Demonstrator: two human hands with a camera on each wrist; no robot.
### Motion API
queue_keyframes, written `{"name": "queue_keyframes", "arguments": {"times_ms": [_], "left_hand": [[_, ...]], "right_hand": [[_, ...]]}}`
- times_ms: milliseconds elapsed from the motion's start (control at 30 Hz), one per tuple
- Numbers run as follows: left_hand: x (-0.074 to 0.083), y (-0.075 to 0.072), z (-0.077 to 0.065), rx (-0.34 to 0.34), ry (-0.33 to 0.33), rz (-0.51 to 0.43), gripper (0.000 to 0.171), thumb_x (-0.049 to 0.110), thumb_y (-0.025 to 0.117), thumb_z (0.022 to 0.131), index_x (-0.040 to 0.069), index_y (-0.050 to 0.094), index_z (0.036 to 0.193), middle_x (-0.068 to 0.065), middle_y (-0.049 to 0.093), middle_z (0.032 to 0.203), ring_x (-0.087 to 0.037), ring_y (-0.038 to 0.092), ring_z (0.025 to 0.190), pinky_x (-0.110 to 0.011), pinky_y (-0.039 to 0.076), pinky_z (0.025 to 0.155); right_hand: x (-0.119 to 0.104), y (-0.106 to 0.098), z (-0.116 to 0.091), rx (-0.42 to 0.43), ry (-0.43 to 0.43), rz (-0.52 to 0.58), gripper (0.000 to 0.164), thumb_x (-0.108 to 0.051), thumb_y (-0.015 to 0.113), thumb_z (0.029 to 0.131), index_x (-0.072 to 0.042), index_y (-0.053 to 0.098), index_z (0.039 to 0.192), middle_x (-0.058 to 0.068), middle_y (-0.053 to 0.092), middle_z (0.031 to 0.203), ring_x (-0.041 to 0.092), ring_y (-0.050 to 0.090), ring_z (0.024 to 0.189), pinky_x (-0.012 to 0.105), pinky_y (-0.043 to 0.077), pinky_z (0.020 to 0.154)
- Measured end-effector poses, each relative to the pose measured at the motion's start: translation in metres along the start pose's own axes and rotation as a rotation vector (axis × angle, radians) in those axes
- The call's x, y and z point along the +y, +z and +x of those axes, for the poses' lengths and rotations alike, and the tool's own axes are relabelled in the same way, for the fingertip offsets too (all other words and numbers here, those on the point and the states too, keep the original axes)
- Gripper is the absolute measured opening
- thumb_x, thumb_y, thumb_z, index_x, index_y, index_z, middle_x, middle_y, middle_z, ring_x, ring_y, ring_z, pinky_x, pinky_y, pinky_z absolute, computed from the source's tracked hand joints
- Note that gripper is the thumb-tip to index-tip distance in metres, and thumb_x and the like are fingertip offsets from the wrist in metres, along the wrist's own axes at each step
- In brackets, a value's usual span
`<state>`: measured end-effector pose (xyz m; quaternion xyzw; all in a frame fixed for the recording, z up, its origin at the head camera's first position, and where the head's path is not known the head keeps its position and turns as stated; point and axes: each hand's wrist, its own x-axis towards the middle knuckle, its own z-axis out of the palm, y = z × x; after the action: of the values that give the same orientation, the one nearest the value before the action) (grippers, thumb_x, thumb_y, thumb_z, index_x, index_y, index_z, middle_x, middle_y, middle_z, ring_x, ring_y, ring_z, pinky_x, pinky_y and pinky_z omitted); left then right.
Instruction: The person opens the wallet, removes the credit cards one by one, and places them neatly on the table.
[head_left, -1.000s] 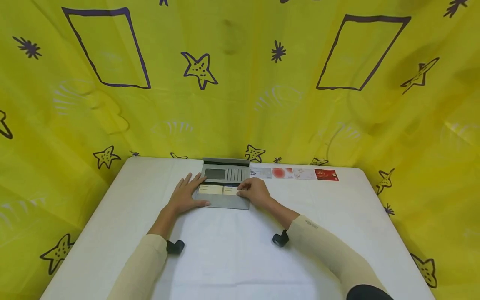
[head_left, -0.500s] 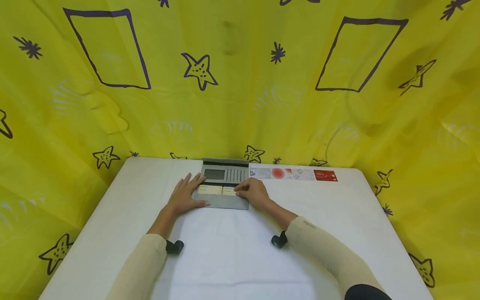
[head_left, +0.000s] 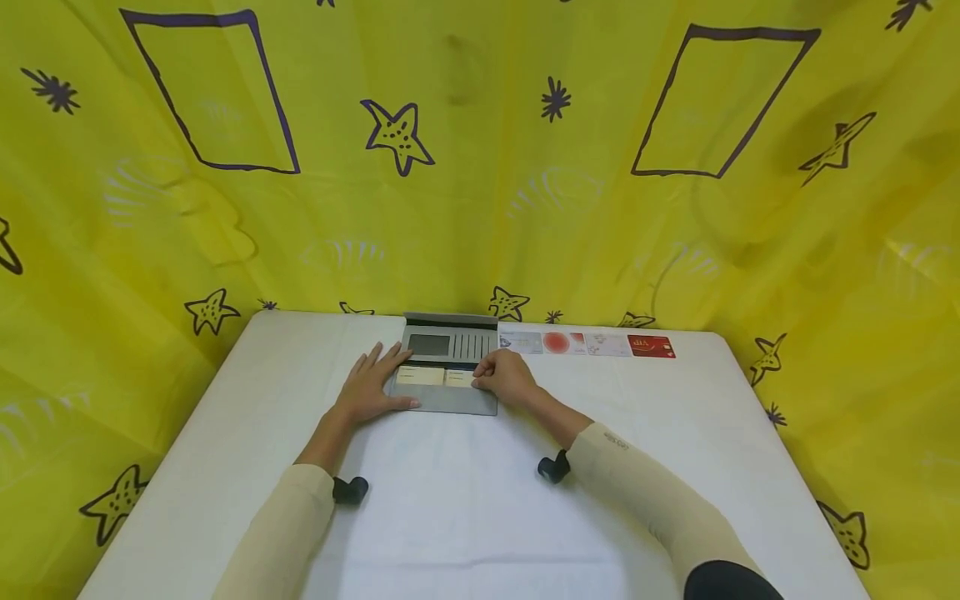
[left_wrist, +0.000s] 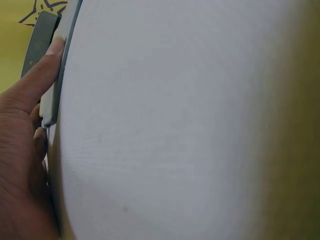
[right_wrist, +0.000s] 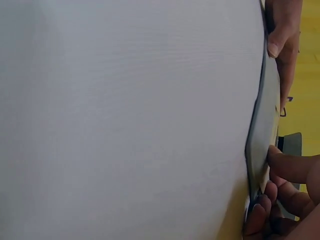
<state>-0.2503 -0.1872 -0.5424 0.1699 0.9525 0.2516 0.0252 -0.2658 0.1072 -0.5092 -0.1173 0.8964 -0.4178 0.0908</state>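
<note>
A grey fold-open card wallet (head_left: 457,402) lies at the far side of the table, with a dark window and several slots on its upper part. Two cream cards sit in its lower pocket: a left card (head_left: 420,376) and a right card (head_left: 458,378). My left hand (head_left: 367,392) rests along the wallet's left edge with fingers spread and the thumb on the lower border; the left wrist view shows that thumb (left_wrist: 45,67) lying over the edge. With thumb and fingertips my right hand (head_left: 508,379) pinches the right card at its outer end, partly hiding it.
A row of cards stretches right of the wallet: a grey-white card (head_left: 522,342), a card with a red circle (head_left: 557,343), a pale patterned card (head_left: 607,345) and a red VIP card (head_left: 651,346). A yellow curtain (head_left: 465,225) hangs behind the white table (head_left: 480,508).
My right wrist and forearm have shifted slightly inward, while the fingers stay at the right card. The left hand keeps its place on the wallet.
</note>
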Motion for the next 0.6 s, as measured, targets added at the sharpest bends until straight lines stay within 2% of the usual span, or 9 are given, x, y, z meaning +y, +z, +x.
{"name": "queue_keyframes", "arguments": {"times_ms": [233, 600], "left_hand": [[-0.003, 0.003, 0.000, -0.002, 0.006, 0.000, 0.100, 0.059, 0.079, 0.082, 0.014, 0.040, 0.163, -0.015, 0.026, 0.171, -0.043, 0.008, 0.159, -0.060, 0.002, 0.127], [-0.002, 0.000, -0.001, 0.014, 0.012, -0.004, 0.100, 0.058, 0.079, 0.081, 0.014, 0.042, 0.162, -0.015, 0.027, 0.171, -0.043, 0.009, 0.159, -0.060, 0.002, 0.127]], "right_hand": [[-0.007, -0.003, 0.004, -0.053, 0.051, -0.052, 0.008, -0.004, 0.082, 0.091, -0.005, 0.075, 0.087, 0.004, 0.067, 0.083, 0.018, 0.058, 0.078, 0.026, 0.048, 0.064], [-0.004, -0.009, 0.011, -0.071, 0.040, -0.012, 0.009, -0.005, 0.083, 0.090, -0.004, 0.076, 0.085, 0.005, 0.067, 0.081, 0.017, 0.056, 0.073, 0.024, 0.045, 0.060]]}}
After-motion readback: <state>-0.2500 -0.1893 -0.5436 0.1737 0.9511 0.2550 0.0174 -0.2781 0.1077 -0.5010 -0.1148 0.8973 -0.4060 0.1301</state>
